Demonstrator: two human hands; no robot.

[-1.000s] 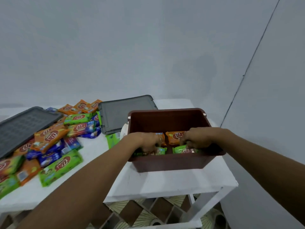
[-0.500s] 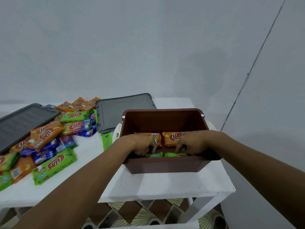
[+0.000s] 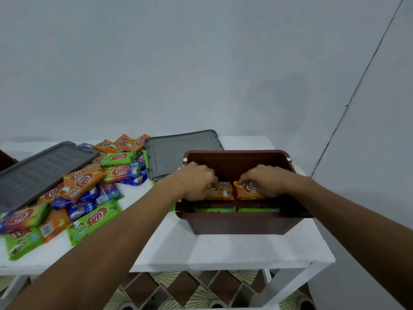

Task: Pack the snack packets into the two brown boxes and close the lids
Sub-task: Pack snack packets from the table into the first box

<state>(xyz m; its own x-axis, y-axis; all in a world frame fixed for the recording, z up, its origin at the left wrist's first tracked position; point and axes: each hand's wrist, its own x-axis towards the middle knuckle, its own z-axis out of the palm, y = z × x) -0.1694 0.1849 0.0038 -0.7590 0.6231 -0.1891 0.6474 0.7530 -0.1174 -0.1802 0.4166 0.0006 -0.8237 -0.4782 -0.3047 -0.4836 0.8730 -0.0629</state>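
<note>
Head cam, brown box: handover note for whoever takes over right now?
Left hand: inside the brown box, fingers on an orange packet.
Right hand: also inside, fingers on a second orange packet beside the first.
Two green packets lie along the near wall of the box.
Loose packets are still heaped on the white table to the left.
Two grey lids are off: one behind the box, one resting tilted on the heap.
Only one box is fully in view.
Left: settle the orange packets, pack the heap, close both lids.
</note>
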